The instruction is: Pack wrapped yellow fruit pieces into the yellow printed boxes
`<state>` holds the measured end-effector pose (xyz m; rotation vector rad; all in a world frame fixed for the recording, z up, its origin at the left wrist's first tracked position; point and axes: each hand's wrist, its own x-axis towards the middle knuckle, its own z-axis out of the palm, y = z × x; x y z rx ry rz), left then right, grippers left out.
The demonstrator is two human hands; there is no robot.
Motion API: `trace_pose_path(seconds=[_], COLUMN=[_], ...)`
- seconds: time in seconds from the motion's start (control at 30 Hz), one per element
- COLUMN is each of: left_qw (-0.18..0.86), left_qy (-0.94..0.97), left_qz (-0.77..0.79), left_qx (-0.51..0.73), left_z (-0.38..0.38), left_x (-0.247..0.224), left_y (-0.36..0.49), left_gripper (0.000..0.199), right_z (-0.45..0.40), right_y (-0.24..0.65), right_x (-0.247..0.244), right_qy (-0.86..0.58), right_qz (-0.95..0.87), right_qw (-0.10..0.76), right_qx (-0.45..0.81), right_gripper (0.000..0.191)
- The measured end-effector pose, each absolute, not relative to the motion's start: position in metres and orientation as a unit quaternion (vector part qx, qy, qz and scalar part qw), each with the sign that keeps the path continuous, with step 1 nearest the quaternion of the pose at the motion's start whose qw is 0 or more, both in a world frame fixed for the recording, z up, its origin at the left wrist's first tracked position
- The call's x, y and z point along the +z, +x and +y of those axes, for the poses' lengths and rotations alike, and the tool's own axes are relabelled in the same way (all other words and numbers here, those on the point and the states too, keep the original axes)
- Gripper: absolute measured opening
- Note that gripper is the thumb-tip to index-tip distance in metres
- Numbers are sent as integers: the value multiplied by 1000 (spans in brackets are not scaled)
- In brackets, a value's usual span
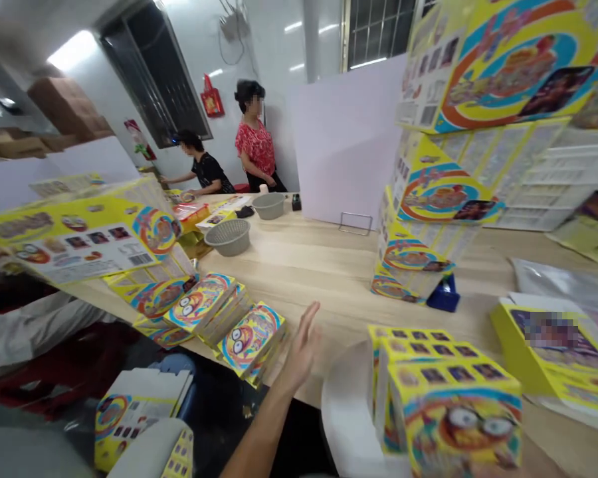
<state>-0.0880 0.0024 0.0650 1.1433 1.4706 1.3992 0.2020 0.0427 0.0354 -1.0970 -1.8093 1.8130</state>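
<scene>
My left hand [303, 345] reaches over the table edge with its fingers stretched out and nothing in them; it is slightly blurred. Just left of it lies a stack of flat yellow cartoon-face boxes [253, 337], with another stack of boxes [202, 304] beside it. Whether the hand touches the nearer stack I cannot tell. To its right, several yellow boxes [453, 405] stand in a row, next to a white rounded surface [346, 405]. My right hand is out of view.
A tall tower of yellow display boxes [443, 179] stands at the right on the wooden table [309, 259]. Grey baskets [228, 238] sit farther back. A large yellow box [80, 232] is at the left, near a person's sleeve [40, 325]. Two people are by the wall.
</scene>
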Motion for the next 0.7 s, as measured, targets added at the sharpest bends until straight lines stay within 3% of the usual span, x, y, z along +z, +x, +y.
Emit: trace_pose_path(seconds=[0.07, 0.13, 0.23, 0.43, 0.6, 0.7], left_qw=[504, 613, 666, 614, 728, 760], left_qy=[371, 303, 246, 281, 248, 218], left_qz=[553, 486, 410, 428, 402, 416], left_qx=[550, 544, 572, 600, 497, 449], left_z=[19, 27, 33, 59, 60, 51], left_x=[29, 9, 7, 16, 15, 18], left_y=[-71, -55, -49, -86, -92, -88], left_gripper=[69, 76, 76, 64, 64, 61], right_z=[41, 41, 43, 77, 92, 75], right_y=[199, 180, 147, 132, 133, 114], right_x=[24, 10, -13, -27, -6, -7], right_qy=[-431, -436, -385, -284, -222, -228], right_qz=[-596, -580, -600, -623, -581, -604], right_qw=[219, 260, 292, 220, 121, 116], right_qx=[641, 637, 637, 695, 774, 755], right_gripper=[78, 98, 116, 109, 111, 106])
